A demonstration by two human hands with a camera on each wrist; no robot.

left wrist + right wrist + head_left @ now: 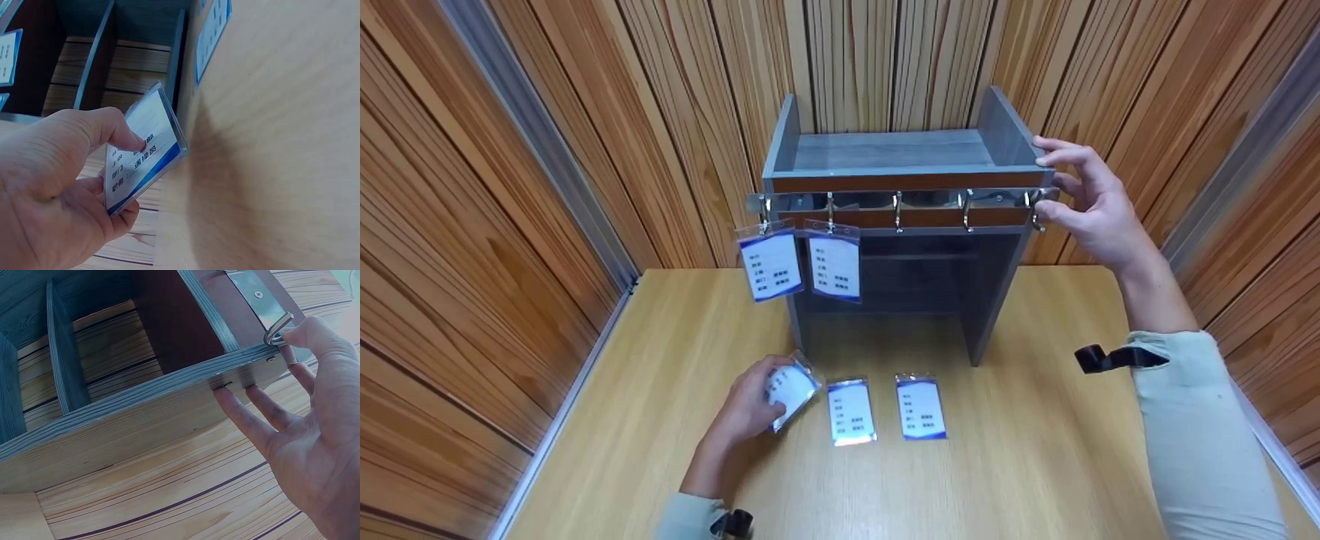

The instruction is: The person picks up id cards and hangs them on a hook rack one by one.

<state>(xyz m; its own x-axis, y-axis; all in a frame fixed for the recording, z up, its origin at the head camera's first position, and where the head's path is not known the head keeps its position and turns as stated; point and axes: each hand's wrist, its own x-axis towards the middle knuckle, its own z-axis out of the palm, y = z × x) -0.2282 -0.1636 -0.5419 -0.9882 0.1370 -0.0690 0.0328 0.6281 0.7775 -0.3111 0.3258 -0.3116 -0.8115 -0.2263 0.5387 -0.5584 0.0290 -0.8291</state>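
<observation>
i see the left hand [748, 403] pinch a tilted badge [793, 390] in its fingers, low over the worktop [997, 465], left of two flat badges [851, 412]. from it, the hook rail [930, 199] lies higher and farther off, toward the right hand [1095, 202], whose fingers grip the shelf unit's [885, 152] end.

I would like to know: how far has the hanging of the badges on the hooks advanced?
Looks done: two badges hang from the two leftmost hooks in the head view. In hand: the left grip holds a third badge, while the right grip holds the shelf at its right end. Apparently left: that badge, plus two more lying on the table, as the other three hooks carry no badge.
</observation>
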